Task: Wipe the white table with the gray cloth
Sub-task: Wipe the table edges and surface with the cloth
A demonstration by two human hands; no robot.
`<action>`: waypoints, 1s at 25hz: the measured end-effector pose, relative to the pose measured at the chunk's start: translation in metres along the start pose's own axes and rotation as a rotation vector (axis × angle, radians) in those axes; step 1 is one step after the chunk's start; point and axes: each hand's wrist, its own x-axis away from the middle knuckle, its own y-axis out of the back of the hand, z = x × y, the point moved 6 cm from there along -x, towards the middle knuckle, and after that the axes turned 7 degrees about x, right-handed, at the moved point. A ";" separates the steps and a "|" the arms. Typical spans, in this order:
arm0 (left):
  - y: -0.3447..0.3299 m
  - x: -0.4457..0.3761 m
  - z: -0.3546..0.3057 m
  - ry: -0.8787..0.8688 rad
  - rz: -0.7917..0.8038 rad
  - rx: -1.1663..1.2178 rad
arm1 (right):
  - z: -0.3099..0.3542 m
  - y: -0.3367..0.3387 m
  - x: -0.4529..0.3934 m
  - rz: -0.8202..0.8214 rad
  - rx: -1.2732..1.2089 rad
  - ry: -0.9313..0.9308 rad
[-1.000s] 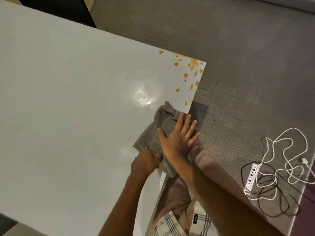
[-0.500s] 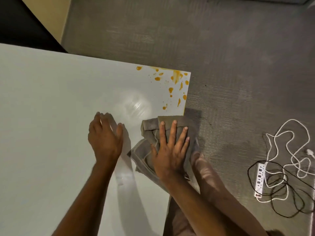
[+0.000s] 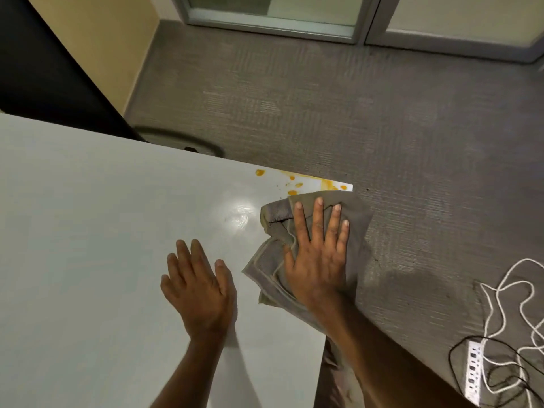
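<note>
Right hand [image 3: 316, 260] flat, fingers spread, pinning crumpled gray cloth [image 3: 357, 219] at white surface [image 3: 103, 231] corner; left hand [image 3: 200, 290] open, empty, probably bracing. Orange splatter [image 3: 294, 185] just beyond fingertips: push forward, firm pressure.

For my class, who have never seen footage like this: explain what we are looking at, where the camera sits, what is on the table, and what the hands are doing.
There is no machine here. A person wears a wide-angle camera on the head, so you look forward and down at their own two bare hands. The right hand lies flat, fingers spread, pressing a crumpled gray cloth onto the far right corner of the smooth white table; part of the cloth overhangs the edge. Just beyond it are orange splatter stains, not yet wiped. The left hand is open over the bare tabletop, holding nothing. On the gray carpet at right lie a white power strip and tangled white and black cords.
</note>
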 end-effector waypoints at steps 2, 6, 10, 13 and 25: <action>-0.002 0.000 0.000 0.006 0.011 -0.008 | 0.003 0.004 -0.024 -0.018 0.009 0.004; -0.005 -0.001 0.002 0.011 -0.008 0.004 | 0.012 0.008 -0.066 -0.025 0.027 0.019; -0.005 -0.002 0.002 0.025 -0.033 0.019 | 0.021 0.014 -0.098 -0.040 0.013 0.074; -0.005 -0.002 0.001 0.023 -0.036 0.022 | 0.023 0.016 -0.108 -0.043 -0.027 0.119; -0.003 -0.001 0.001 0.055 0.038 0.019 | 0.017 0.017 -0.015 -0.001 0.015 0.106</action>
